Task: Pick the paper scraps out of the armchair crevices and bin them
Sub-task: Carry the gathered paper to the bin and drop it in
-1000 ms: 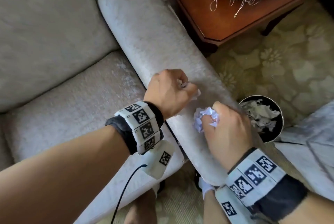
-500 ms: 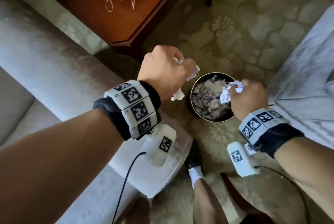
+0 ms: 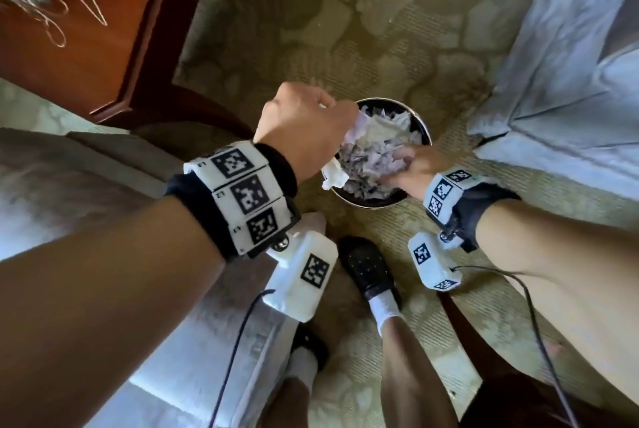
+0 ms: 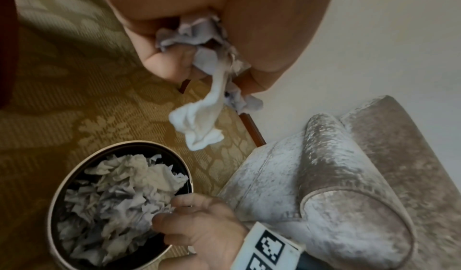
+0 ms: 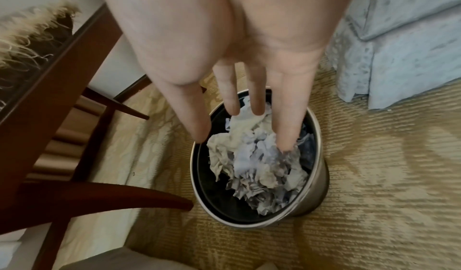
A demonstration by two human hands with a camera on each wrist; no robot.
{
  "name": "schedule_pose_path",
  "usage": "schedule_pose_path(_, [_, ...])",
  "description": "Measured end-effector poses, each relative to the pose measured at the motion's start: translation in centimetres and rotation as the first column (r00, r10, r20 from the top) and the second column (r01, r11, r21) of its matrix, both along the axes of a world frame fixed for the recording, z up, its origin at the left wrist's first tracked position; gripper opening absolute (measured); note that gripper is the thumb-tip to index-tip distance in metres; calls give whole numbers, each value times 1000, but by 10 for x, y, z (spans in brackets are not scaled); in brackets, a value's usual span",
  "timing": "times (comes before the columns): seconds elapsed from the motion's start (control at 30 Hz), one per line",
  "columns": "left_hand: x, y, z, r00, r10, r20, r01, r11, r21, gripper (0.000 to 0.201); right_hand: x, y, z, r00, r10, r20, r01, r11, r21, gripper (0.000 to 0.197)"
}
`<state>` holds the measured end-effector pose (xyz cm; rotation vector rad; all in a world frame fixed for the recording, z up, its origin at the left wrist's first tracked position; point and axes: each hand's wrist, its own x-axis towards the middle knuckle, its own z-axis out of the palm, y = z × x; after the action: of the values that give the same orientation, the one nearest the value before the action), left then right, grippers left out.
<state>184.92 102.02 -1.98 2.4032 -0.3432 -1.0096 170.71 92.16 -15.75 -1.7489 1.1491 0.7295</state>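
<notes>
Bin (image 3: 420, 197): round metal, on carpet beside armchair (image 4: 331, 199), nearly full w/ crumpled paper; L hand (image 3: 304, 126) above bin's near-L rim, clenched on paper scraps (image 4: 199, 124), strip dangling straight down; R hand (image 5: 239, 88) released, fingers straight into bin; no legible writing, only marker tags.

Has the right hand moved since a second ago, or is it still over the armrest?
Yes. The right hand has left the armrest and gone right to the bin, fingers straight on the paper scraps inside.

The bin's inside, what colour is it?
Black inside the bin, with a silvery metal rim; the right wrist view shows it best.
</notes>
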Motion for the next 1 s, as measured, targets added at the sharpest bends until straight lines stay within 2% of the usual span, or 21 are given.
schedule_pose_path(0.1, [-8,-22,-16,999,-36,-11,36,999,31,27,-17,-14,5,991,-131,36,130,991,37,56])
schedule_pose_path(0.2, [-16,-39,-35,990,-140,-3,139,983,118,18,-32,-28,17,981,-179,70,177,984,34,45])
schedule_pose_path(0.3, [-23,-51,-55,972,-234,1,228,948,223,18,-48,-40,26,963,-249,106,247,969,27,35])
schedule_pose_path(0.4, [-34,-56,-75,946,-324,5,307,902,303,13,-60,-43,30,946,-299,125,291,953,77,35])
schedule_pose_path(0.57, [-52,-59,-92,928,-372,-20,343,831,439,42,-75,-32,32,943,-302,141,294,953,74,34])
schedule_pose_path(0.67, [-62,-58,-92,918,-397,21,339,810,478,57,-80,-24,35,925,-350,148,338,936,102,31])
schedule_pose_path(0.87, [-56,-42,-75,917,-394,62,334,843,421,67,-80,-6,43,946,-272,176,266,962,60,30])
schedule_pose_path(1.0, [-55,-30,-46,889,-452,78,402,849,343,57,-82,9,59,973,-118,199,133,989,-63,33])
